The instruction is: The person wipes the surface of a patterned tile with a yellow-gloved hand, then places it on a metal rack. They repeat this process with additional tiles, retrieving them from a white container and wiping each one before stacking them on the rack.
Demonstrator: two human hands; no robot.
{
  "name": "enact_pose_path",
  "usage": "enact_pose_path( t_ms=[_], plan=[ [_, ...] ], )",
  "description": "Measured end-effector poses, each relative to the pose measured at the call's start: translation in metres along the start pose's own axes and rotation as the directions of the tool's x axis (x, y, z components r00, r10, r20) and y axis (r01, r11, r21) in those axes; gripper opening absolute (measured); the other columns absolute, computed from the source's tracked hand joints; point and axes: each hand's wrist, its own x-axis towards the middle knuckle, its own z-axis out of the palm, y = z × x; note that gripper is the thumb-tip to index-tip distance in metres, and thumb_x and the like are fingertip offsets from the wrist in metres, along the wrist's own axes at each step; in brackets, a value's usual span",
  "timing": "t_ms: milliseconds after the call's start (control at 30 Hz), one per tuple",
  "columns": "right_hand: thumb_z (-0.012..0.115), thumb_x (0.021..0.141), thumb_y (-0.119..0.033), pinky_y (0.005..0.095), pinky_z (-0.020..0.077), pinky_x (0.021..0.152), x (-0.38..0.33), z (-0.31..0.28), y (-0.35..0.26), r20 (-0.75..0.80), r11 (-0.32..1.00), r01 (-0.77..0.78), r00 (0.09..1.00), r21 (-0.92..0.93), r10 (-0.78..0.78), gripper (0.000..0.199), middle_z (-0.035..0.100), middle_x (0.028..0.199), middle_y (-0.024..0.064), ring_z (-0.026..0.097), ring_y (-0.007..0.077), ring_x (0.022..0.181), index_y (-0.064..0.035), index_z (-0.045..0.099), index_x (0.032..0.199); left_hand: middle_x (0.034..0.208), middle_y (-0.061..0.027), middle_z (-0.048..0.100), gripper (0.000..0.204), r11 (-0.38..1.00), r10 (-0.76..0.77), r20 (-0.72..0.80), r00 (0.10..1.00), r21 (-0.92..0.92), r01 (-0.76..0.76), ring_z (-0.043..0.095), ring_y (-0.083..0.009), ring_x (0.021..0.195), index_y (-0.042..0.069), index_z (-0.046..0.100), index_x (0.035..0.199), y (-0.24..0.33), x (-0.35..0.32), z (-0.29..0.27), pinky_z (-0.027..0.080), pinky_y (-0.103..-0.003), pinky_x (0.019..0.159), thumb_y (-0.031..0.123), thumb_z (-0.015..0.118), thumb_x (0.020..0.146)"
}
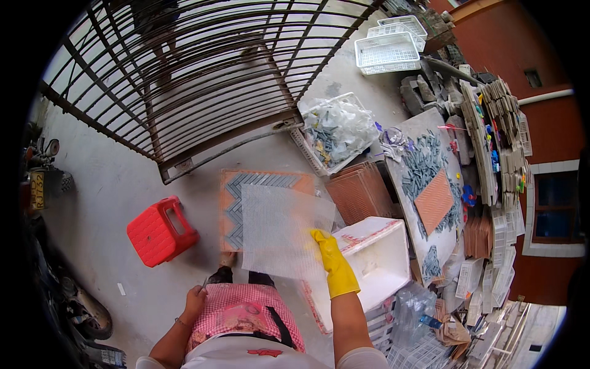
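My right hand (329, 252), in a yellow rubber glove, grips a white mesh sheet (283, 224) by its right edge. The mesh hangs over an orange-brown patterned board (298, 178) and hides much of it. Grey tile strips (233, 190) lie on that board in a herringbone pattern, showing along its upper and left sides. Low at my left side, beside the pink checked apron (246, 304), is my bare left hand (195, 300). Its fingers are curled around something thin and dark that I cannot make out.
A red plastic stool (161, 234) stands left of the board. Right of it are a white foam box (393, 246), stacked brown boards (359, 194) and a table (409, 132) heaped with grey strips. A rusty metal rack (215, 144) fills the far side; motorbikes (86, 313) stand at left.
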Motion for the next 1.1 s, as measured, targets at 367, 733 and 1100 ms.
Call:
enact_pose_path(
  t_ms=[367,733,1100],
  plan=[
    [0.048,0.088,-0.028,0.024,0.0482,0.066,0.104,0.008,0.024,0.178,0.976,-0.216,0.961,0.009,0.211,0.033,0.06,0.09,0.0068,0.057,0.0141,0.076,-0.0015,0.057,0.104,0.055,0.0024,0.044,0.019,0.951,-0.261,-0.011,0.965,-0.176,0.255,0.039,-0.0063,0.048,0.002,0.054,0.073,0.002,-0.037,0.053,0.032,-0.024,0.043,0.015,0.046,0.084],
    [0.046,0.089,-0.028,0.0239,0.0498,0.063,0.124,-0.005,0.041,0.253,0.951,-0.285,0.935,0.121,0.248,0.032,0.061,0.091,0.0076,0.059,0.0143,0.074,-0.0027,0.058,0.104,0.055,0.0031,0.044,0.018,0.921,-0.293,0.043,0.955,-0.255,0.294,0.039,-0.0064,0.048,0.004,0.052,0.071,0.001,-0.033,0.078,0.032,-0.023,0.044,0.015,0.047,0.085],
    [0.044,0.088,-0.025,0.0239,0.0491,0.06,0.116,0.011,0.02,0.209,0.924,-0.319,0.938,0.21,0.277,0.032,0.061,0.087,0.0088,0.058,0.0156,0.069,-0.0011,0.059,0.104,0.055,0.0021,0.045,0.018,0.92,-0.319,0.053,0.946,-0.223,0.323,0.039,-0.0062,0.047,0.004,0.053,0.073,0.012,-0.03,0.082,0.031,-0.023,0.043,0.016,0.047,0.085]
  ],
)
